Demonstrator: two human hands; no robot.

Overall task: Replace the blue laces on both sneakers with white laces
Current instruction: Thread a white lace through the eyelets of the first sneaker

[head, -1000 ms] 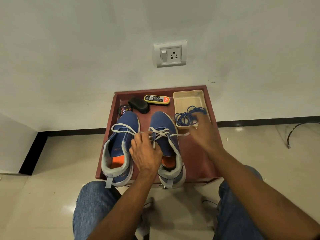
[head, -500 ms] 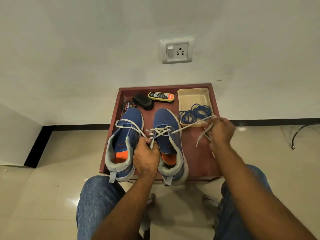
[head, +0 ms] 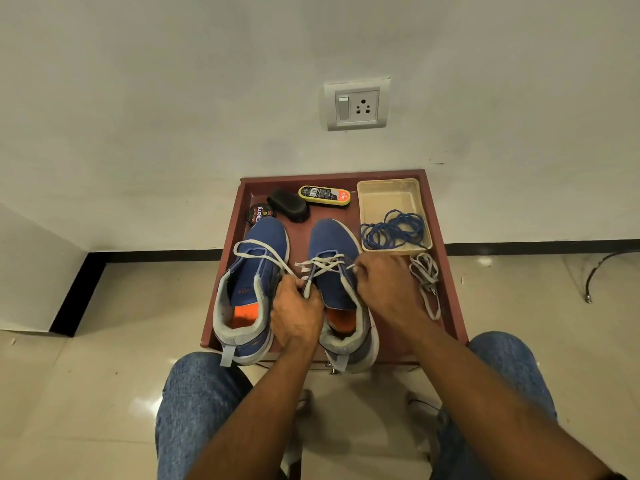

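1. Pinching white lace ends, your left hand (head: 297, 312) and right hand (head: 385, 286) fingers curl over the right sneaker (head: 341, 292).
2. Blue laces (head: 393, 231) fill the tray (head: 389, 192) at one o'clock.
3. Brush (head: 288, 204), polish tin (head: 259, 213) crowd eleven o'clock.

Our arms: bare from the wrists up, no sleeves in sight
Our left hand (head: 297, 315): no rings
Our right hand (head: 388, 289): no rings
Our legs: blue denim jeans (head: 197, 403), mottled weave, both knees showing
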